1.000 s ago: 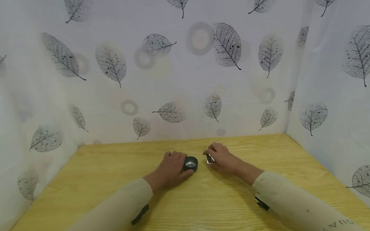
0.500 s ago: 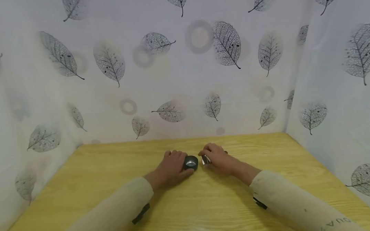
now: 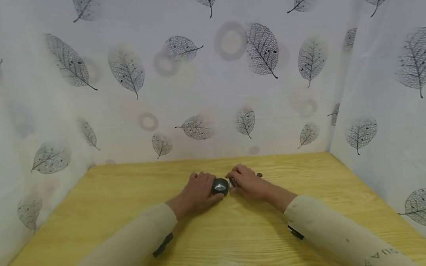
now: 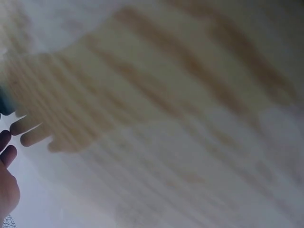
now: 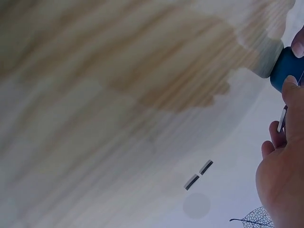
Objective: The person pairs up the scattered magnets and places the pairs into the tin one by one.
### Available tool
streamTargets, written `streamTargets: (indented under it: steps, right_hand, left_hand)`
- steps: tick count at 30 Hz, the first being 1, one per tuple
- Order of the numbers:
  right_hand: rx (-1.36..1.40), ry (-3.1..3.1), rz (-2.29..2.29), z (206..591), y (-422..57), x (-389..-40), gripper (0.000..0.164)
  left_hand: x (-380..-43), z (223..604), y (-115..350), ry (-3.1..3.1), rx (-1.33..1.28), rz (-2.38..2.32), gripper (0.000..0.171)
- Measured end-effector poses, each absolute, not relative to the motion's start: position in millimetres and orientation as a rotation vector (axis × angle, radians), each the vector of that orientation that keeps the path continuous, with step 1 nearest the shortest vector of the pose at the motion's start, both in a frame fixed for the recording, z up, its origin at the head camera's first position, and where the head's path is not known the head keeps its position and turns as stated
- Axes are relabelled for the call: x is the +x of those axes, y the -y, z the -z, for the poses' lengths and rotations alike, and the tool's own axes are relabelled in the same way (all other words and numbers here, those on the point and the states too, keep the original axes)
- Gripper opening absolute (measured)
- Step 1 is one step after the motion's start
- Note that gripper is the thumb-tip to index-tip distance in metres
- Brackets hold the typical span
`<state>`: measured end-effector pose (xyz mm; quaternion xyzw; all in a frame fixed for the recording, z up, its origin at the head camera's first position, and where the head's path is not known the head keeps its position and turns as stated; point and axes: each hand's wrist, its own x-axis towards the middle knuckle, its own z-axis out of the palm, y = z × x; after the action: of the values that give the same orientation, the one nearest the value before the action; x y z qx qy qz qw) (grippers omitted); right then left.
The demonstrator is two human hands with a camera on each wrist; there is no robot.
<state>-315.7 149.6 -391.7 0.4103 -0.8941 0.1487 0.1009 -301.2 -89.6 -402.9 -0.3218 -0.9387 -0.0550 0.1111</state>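
Note:
My left hand grips a small dark round cup-like container on the table, fingers behind it and thumb in front. Its hollow top shows a shiny inside; in the right wrist view its side looks blue. My right hand holds a small shiny metal piece with a dark part close to the container's right side. Fingers cover most of that piece, and I cannot tell whether it touches the container. In the left wrist view only part of the left hand shows at the edge.
A small dark disc lies on the wood-grain table behind my right hand. The right wrist view shows two short dark pieces side by side. Leaf-print sheeting surrounds the table at the back and sides.
My right hand has moved left with the metal piece, up to the container. The dark disc has come into sight behind it. My left hand stays in place.

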Motion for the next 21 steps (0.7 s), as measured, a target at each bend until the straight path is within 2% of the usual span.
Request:
streamTargets:
  steps: [10,18,21]
  right_hand:
    - [1.325,2.585,-0.459,394.4,-144.0,-318.7,0.034]
    - [1.258,2.656,-0.466,390.7,-144.5,-315.8,0.046]
    - [1.235,2.654,-0.443,390.7,-146.9,-316.0,0.043]
  left_hand:
    - [-300.7,402.5,86.3,2.779,-0.959,0.125,0.062]
    - [-296.9,400.2,87.1,2.782,-0.958,0.133,0.062]
    - [-297.1,400.4,88.2,2.768,-0.956,0.146,0.063]
